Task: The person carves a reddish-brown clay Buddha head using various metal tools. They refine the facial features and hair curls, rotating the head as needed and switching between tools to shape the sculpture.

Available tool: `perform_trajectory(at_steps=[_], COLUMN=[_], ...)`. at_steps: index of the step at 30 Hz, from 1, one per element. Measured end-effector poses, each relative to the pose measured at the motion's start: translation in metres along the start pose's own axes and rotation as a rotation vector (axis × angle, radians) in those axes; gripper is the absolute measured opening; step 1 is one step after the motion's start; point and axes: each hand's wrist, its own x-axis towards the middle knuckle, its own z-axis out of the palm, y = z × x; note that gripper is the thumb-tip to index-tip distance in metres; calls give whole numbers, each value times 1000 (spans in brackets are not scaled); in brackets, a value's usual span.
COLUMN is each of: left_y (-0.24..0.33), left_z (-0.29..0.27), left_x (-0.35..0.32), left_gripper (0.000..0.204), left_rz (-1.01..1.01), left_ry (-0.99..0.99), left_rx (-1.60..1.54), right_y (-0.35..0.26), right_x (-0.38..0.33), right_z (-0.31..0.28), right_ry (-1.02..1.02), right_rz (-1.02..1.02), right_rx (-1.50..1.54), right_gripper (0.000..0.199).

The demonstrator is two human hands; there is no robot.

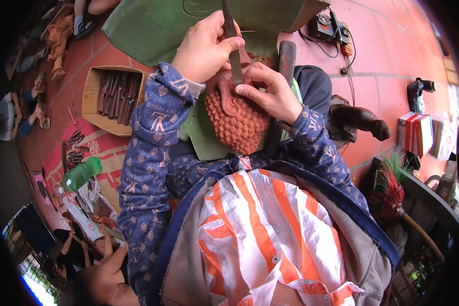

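A reddish-brown carved wooden head (237, 122), with rows of round curls and a long ear, lies on green material between my knees. My left hand (205, 47) is closed around a long flat metal file (231, 35), thumb pressed along its side. The file points down to the carving's smooth part beside the ear. Closed in a pinch at the file's lower end, my right hand (270, 91) also rests against the carving. Part of the carving is hidden under both hands.
On the left, a cardboard box (118, 121) holds several wooden-handled tools, with a green bottle (82, 173) nearby. A dark rounded bar (286, 61) stands beside my right hand. Right of me are a dark carved piece (359, 122) and a corded device (327, 28). Other people sit at left.
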Motion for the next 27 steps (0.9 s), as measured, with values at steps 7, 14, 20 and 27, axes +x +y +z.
perform_trajectory(at_steps=[7,14,20,27], left_y=[-10,-5,-11,-3], left_z=[-8,-5,-8,-5], left_x=[13,7,19,10], left_gripper=[16,15,15,15], left_rz=[37,25,45,-17], left_ry=[-14,-95,-72,-129], left_rx=[-14,-31,-69,-2], right_y=[-1,0,3,1], right_x=[3,0,5,-3], right_z=[9,3,10,2], right_ry=[83,25,105,1], right_rz=[20,-48,19,-41], right_rx=[-101,-77,-42,-43], right_gripper=[25,26,24,25])
